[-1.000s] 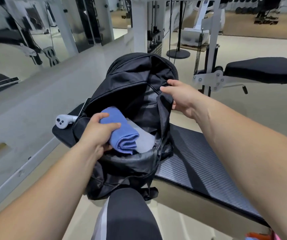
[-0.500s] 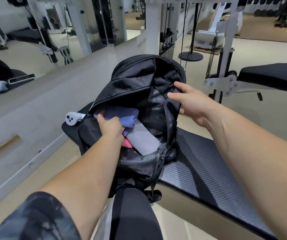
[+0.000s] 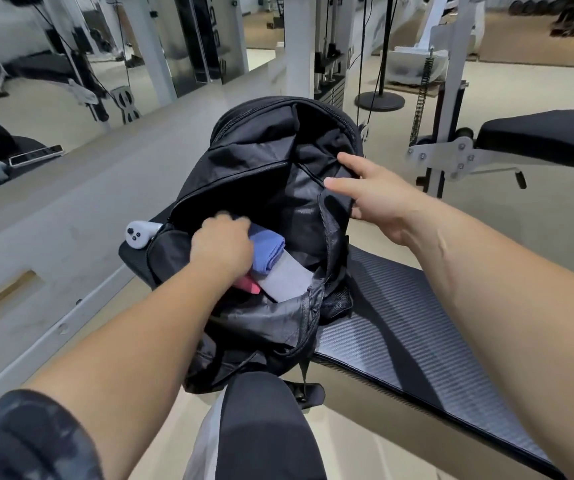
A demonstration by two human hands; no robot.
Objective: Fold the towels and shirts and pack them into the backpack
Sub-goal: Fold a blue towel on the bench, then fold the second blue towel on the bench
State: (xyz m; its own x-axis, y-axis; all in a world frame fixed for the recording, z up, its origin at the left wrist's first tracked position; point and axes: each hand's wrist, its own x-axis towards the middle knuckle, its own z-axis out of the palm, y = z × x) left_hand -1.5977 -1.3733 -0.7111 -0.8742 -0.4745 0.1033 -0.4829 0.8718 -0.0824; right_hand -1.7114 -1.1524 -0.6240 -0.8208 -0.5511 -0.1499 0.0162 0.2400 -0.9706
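A black backpack [image 3: 261, 161] stands open on the end of a padded bench [image 3: 400, 306]. Inside it lie a folded blue towel [image 3: 268, 249], a grey folded cloth [image 3: 287, 280] and a pink cloth [image 3: 249, 285]. My left hand [image 3: 221, 245] is inside the opening, fingers curled down on the left part of the blue towel, pressing it in. My right hand [image 3: 375, 199] holds the right edge of the opening, with thumb and fingers on the fabric by the zipper.
A white controller [image 3: 140, 233] lies on the bench just left of the backpack. My knee in dark trousers [image 3: 261, 427] is below the bag. Another bench [image 3: 542, 136] and a cable machine [image 3: 327, 64] stand behind. A mirror wall runs along the left.
My left hand has pushed the blue towel from the bag's front rim down inside, next to the grey cloth. A pink cloth has come into view. My right hand keeps holding the opening.
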